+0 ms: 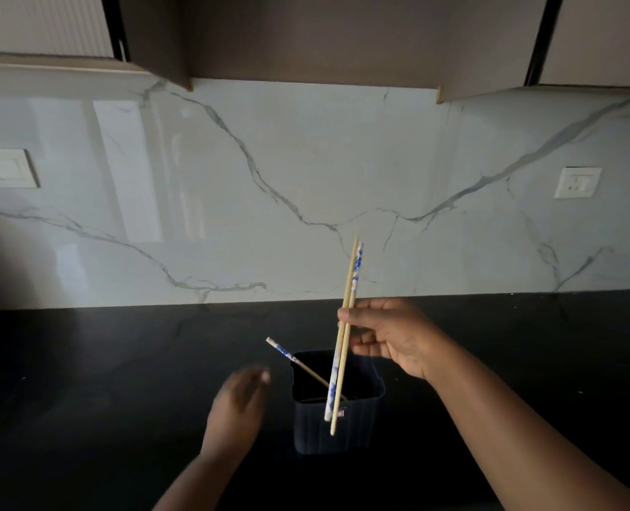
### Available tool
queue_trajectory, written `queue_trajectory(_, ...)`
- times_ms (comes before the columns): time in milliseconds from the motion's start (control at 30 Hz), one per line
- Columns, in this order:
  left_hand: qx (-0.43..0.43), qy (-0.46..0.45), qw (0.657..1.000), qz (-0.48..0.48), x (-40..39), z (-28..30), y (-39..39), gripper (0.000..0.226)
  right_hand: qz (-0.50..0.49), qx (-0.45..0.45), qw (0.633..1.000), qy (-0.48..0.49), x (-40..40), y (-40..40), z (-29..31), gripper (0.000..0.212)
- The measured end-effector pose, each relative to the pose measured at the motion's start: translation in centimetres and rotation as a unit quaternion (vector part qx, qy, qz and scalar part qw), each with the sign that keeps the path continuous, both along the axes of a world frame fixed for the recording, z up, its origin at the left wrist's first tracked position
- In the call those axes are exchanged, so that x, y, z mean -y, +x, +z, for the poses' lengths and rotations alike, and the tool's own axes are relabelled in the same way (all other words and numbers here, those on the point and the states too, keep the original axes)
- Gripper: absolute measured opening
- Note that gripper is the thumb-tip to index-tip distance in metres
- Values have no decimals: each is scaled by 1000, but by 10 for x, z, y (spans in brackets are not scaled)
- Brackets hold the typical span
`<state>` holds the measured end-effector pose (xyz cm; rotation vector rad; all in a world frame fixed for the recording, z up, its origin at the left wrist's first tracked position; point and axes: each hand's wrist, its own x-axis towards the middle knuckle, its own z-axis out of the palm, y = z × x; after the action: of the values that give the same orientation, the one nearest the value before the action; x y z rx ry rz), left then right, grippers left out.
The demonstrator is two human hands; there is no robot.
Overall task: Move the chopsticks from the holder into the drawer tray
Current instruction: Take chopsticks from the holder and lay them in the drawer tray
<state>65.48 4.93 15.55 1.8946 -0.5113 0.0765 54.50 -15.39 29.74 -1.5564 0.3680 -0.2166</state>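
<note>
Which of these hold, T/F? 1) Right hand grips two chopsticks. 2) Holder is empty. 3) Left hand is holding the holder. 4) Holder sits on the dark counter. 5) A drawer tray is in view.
1) True: the right hand grips two chopsticks, one plain, one blue-patterned.
2) False: one chopstick leans inside the holder, its top sticking out to the left.
3) False: the left hand is beside the holder, blurred, apparently not touching it.
4) True: the holder stands on the dark counter.
5) False: no drawer tray shows in this view.
</note>
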Motion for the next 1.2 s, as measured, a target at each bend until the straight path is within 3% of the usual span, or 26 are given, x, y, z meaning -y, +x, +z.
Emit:
queue_trajectory(100,-62,-142,986,-63,16,75,-8,12,47,-23,999,1,-11,-7,-6,22)
queue_trajectory(200,-194,-164,945,-206,29,122,-19,23,64,-33,997,5,-25,-12,-13,20)
queue_trajectory(267,-246,-157,925,-245,32,131,-27,25,62,-37,997,-2,-33,-15,-15,21)
queue_trajectory(467,-309,-184,907,-218,32,116,-34,19,56,-61,996,-39,-42,-25,-17,27)
queue_trajectory(600,-324,-198,907,-182,27,113,-32,22,6,2,990,-139,-42,-31,-8,6)
queue_trajectory(667,-334,-205,904,-172,23,114,-30,23,-30,132,957,-256,-41,-36,0,13)
queue_trajectory(700,-340,-209,900,-174,21,115,-30,24,-36,207,914,-348,-39,-38,3,17)
queue_trajectory(800,-354,-215,889,-196,16,119,-31,28,-24,340,695,-633,-36,-45,9,26)
queue_trajectory(833,-357,-215,885,-208,14,120,-31,25,-19,349,643,-681,-36,-46,7,27)
queue_trajectory(900,-361,-217,877,-231,12,121,-33,19,-1,341,591,-731,-37,-47,2,29)
queue_trajectory(1000,-360,-218,870,-255,9,123,-37,16,28,315,586,-746,-37,-45,-14,39)
queue_trajectory(1200,-353,-217,873,-256,8,122,-40,15,45,309,653,-690,-37,-42,-30,45)
